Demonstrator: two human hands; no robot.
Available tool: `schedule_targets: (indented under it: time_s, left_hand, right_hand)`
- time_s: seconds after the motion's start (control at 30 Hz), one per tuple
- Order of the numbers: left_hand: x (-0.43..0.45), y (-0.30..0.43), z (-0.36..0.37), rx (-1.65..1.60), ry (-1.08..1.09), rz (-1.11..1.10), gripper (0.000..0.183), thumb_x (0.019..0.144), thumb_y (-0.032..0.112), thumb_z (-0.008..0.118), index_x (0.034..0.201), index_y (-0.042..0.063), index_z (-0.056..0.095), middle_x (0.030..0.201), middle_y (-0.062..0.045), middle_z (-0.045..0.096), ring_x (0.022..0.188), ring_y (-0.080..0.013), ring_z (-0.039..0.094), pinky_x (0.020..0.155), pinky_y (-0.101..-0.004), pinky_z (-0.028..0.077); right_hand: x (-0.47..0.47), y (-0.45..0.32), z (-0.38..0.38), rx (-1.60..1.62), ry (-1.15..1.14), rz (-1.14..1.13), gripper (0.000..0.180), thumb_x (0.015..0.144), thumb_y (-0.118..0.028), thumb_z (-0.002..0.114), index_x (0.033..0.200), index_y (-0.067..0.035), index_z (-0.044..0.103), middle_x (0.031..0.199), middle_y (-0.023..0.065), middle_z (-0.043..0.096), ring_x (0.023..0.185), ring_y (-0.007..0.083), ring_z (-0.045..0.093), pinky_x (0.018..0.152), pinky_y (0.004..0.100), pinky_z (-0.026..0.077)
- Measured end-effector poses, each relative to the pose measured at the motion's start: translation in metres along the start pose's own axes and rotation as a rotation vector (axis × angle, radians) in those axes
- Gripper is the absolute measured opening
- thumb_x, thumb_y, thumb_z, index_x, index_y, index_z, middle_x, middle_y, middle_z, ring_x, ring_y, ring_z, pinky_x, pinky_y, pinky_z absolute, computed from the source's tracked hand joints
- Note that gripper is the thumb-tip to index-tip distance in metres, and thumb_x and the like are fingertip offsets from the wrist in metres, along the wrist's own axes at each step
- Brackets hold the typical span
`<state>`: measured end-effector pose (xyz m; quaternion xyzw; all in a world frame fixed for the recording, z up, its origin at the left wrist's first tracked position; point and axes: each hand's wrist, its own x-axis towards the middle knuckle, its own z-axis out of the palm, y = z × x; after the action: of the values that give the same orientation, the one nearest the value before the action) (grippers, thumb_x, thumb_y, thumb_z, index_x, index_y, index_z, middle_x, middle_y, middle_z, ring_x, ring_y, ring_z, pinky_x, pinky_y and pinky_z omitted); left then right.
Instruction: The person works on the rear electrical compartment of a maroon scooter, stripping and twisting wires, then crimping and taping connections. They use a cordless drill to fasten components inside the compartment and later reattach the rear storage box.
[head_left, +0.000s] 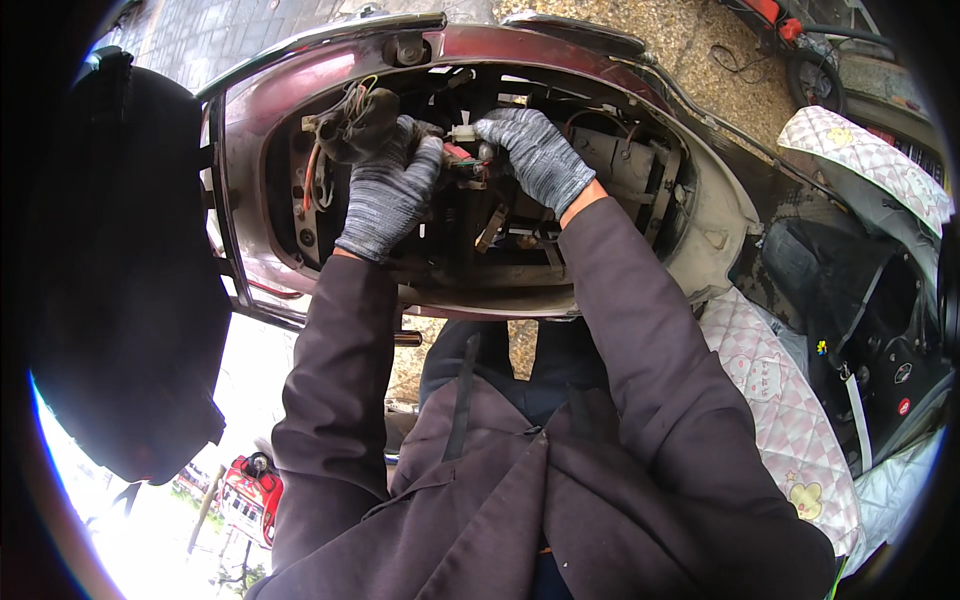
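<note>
Both my hands wear grey knitted gloves and reach into the open body of a maroon scooter (315, 79), its seat area uncovered. My right hand (536, 159) pinches a white plastic plug connector (463, 133) at its right end. From the left, my left hand (391, 196) closes its thumb and fingers on wiring beside that connector; its fingertips are partly hidden. A red connector (456, 152) with thin coloured wires lies just below the white one. Behind my left hand bulges a dark wrapped bundle (361, 126) with loose wires, an orange cable (309, 176) hanging beneath.
A large black top case (142, 262) stands at the left on a metal rack (225, 202). On the right are a quilted cover (787, 405) and a black scooter front (832, 277). A wheel (814, 81) with red parts is at upper right. A red vehicle (251, 499) shows lower left.
</note>
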<state>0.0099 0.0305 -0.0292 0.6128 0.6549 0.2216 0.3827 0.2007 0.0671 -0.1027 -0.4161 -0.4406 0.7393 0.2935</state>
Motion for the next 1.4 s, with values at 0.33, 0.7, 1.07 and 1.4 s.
schedule_targets:
  time_s: [0.33,0.7,1.07,1.4]
  left_hand:
    - [0.003,0.001,0.002,0.219,-0.005,0.027,0.009,0.091,0.012,0.061,0.093,0.004,0.056,0.082,-0.012,0.061,0.078,-0.0263,0.061,0.075,-0.0362,0.049]
    - [0.01,0.003,-0.004,0.389,-0.113,0.11,0.033,0.093,0.023,0.056,0.121,0.006,0.054,0.105,-0.019,0.066,0.101,-0.0386,0.062,0.091,-0.044,0.048]
    - [0.023,0.026,-0.016,0.451,-0.335,0.039,0.035,0.094,0.035,0.048,0.12,0.012,0.055,0.102,-0.021,0.067,0.096,-0.0395,0.064,0.086,-0.049,0.05]
    - [0.013,-0.007,-0.033,0.321,-0.398,0.17,0.027,0.095,0.013,0.059,0.119,0.002,0.062,0.118,-0.015,0.064,0.11,-0.0272,0.062,0.097,-0.0348,0.049]
  right_hand:
    - [0.015,-0.046,0.004,-0.308,-0.171,0.296,0.03,0.09,-0.023,0.06,0.104,0.001,0.069,0.088,0.0174,0.07,0.081,0.0292,0.068,0.073,0.0367,0.055]
    - [0.035,-0.07,0.022,-1.142,-0.321,0.099,0.04,0.083,-0.034,0.061,0.098,0.001,0.072,0.097,0.0244,0.07,0.094,0.038,0.068,0.086,0.0425,0.054]
    - [0.031,-0.082,0.025,-1.24,-0.281,0.206,0.039,0.081,-0.036,0.059,0.095,-0.002,0.074,0.094,0.0237,0.07,0.09,0.0376,0.069,0.081,0.0441,0.055]
    - [0.011,-0.048,-0.034,-0.499,-0.277,-0.389,0.02,0.093,-0.022,0.059,0.089,-0.003,0.064,0.067,0.0062,0.059,0.06,0.0191,0.06,0.06,0.0287,0.051]
